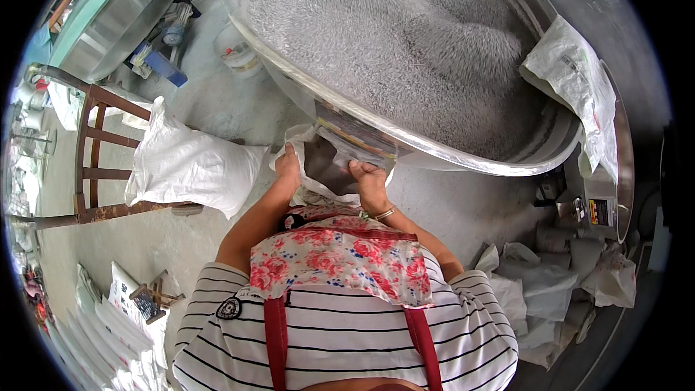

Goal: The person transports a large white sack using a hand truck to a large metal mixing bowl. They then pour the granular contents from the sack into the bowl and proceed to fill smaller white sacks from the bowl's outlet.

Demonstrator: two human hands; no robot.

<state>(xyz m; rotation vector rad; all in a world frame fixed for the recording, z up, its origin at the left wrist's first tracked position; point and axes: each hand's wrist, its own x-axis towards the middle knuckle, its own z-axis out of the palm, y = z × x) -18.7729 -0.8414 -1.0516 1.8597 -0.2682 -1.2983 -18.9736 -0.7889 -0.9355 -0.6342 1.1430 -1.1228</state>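
Observation:
A white woven sack (298,134) stands with its mouth spread in front of me, its inside dark. My left hand (288,165) is closed on the left side of its rim, thumb up. At the right side, my right hand (371,187) is closed round the sack's edge, with the thumb over the opening. A grey shiny piece (353,146) reaches into the mouth; whether it is a chute or a liner I cannot tell. Just beyond, a large round metal tub (333,98) holds a heap of grey pellets (391,43), streaked as if moving.
A filled white sack (192,163) leans on a wooden chair (90,152) at left. Behind are a white bucket (242,61) and blue box (165,66). An empty sack (575,80) drapes over the tub's rim. Crumpled sacks (539,289) lie right; stacked sacks (101,333) lower left.

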